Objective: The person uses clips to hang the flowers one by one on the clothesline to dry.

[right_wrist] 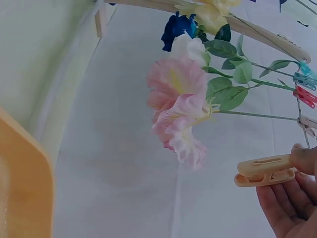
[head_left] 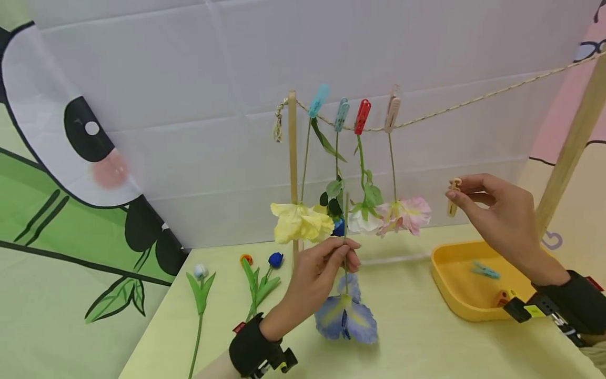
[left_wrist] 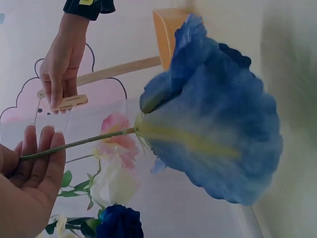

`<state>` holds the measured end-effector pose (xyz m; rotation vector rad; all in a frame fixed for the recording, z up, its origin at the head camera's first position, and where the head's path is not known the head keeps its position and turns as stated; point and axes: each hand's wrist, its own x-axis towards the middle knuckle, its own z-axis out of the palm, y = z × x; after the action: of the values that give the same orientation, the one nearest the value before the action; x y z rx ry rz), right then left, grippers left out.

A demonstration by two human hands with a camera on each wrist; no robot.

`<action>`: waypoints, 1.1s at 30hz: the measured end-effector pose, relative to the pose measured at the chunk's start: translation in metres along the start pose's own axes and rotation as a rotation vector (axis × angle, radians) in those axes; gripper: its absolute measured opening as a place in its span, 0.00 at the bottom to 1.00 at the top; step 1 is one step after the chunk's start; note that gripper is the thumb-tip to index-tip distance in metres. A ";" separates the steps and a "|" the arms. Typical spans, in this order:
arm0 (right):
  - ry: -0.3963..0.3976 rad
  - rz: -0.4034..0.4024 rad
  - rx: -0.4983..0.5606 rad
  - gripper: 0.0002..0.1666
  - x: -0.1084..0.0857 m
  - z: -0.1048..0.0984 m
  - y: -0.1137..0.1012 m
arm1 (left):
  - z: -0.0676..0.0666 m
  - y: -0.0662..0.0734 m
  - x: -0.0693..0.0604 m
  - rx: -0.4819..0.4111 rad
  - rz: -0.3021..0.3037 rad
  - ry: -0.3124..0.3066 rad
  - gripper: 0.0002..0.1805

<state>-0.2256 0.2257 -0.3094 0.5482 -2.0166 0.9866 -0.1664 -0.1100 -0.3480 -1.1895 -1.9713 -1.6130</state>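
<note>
My left hand (head_left: 318,281) pinches the green stem of a blue iris-like artificial flower (head_left: 346,318), which hangs head down below the fingers. In the left wrist view its blue petals (left_wrist: 218,119) fill much of the picture. Between thumb and fingers my right hand (head_left: 502,216) holds a light orange clothespin (right_wrist: 265,170), off to the right of the hanging flowers. Along the rope (head_left: 473,100), clothespins hold a yellow flower (head_left: 300,221), a dark blue flower (head_left: 338,227), a white flower (head_left: 363,221) and a pink flower (head_left: 404,216), all upside down.
A yellow tray (head_left: 442,273) with a blue clothespin (head_left: 486,270) and an orange one stands below the right hand. Wooden posts hold the rope, the left post (head_left: 293,158) near the flowers. Loose tulips, one of them white (head_left: 201,272), lie at the table's left.
</note>
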 end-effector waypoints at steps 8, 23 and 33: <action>0.015 -0.019 0.043 0.13 0.026 -0.005 -0.014 | 0.039 -0.016 0.031 -0.065 -0.018 0.013 0.12; 0.027 -0.047 0.060 0.11 0.072 -0.007 -0.023 | 0.085 -0.024 0.090 -0.093 -0.030 0.067 0.11; 0.034 -0.050 0.080 0.11 0.096 -0.012 -0.025 | 0.097 -0.032 0.113 0.048 -0.012 0.027 0.13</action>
<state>-0.2593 0.2170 -0.2161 0.6182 -1.9313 1.0431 -0.2348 0.0230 -0.3187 -1.1347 -1.9925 -1.5705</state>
